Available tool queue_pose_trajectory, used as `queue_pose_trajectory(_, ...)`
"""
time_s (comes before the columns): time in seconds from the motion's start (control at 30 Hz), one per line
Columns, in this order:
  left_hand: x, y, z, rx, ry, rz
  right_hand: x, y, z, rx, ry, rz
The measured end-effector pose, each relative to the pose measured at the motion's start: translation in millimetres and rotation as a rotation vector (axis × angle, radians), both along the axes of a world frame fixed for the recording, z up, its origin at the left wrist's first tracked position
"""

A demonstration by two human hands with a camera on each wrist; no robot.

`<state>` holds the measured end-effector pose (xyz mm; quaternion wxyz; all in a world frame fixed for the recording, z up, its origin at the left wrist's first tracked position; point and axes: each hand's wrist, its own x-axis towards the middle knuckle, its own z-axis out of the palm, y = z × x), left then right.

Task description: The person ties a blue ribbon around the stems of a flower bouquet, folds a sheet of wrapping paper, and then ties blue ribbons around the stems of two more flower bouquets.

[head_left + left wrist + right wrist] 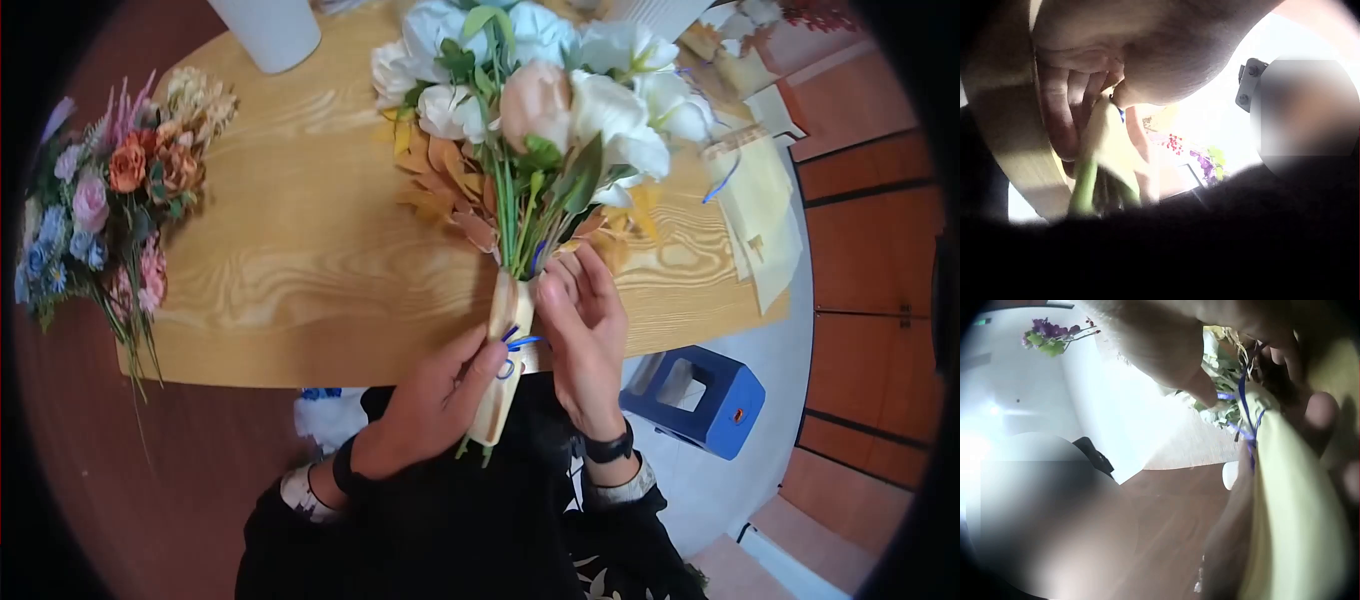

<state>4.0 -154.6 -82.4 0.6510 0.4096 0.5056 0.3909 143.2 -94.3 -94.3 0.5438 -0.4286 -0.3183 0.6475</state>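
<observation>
A bouquet of artificial flowers, with white, pale blue and blush blooms and orange-brown leaves, stands upright over the table's near edge. Pale yellow wrapping paper encloses its green stems, whose cut ends poke out below. My left hand grips the wrapped stems, thumb beside a blue tie around the paper. Higher up, my right hand has bent fingers and thumb at the paper's top edge. In the right wrist view its thumb meets a blue-purple tie, one strand of which runs up to the fingers.
Mixed colourful artificial flowers lie along the left side of the wooden table. White containers stand at the back. Cream paper sheets overhang the right edge. A blue plastic stool stands on the floor to the right.
</observation>
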Motion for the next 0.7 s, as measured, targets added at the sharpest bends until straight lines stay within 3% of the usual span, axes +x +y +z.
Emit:
queue_pose_trajectory(0.03, 0, 1, -2, 0.075, 0.150, -0.030, 7, -8, -1, -0.017, -0.012, 0.044)
queue_pose_trajectory(0.13, 7, -2, -1, 0.045, 0.240, 0.041, 25, -38, 1, -0.178, 0.133, 0.340)
queue_pose_trajectory(0.2, 10, -3, -1, 0.069, 0.337, 0.047, 30, -49, 2, -0.219, 0.191, 0.363)
queue_pose_trajectory(0.3, 8, 2, -1, 0.372, 0.446, 0.216, 39, -54, -3, -0.153, 0.309, 0.414)
queue_pose_trajectory(0.43, 7, 17, 17, 0.507, 0.559, -0.018, 51, -42, -4, -0.188, 0.176, 0.689)
queue_pose_trajectory(0.53, 13, 15, 6, 0.598, 0.635, 0.005, 48, -46, -15, -0.059, 0.135, 0.631)
queue_pose_trajectory(0.7, -6, 21, 19, 0.574, 0.613, 0.016, 38, -48, -9, -0.123, 0.002, 0.572)
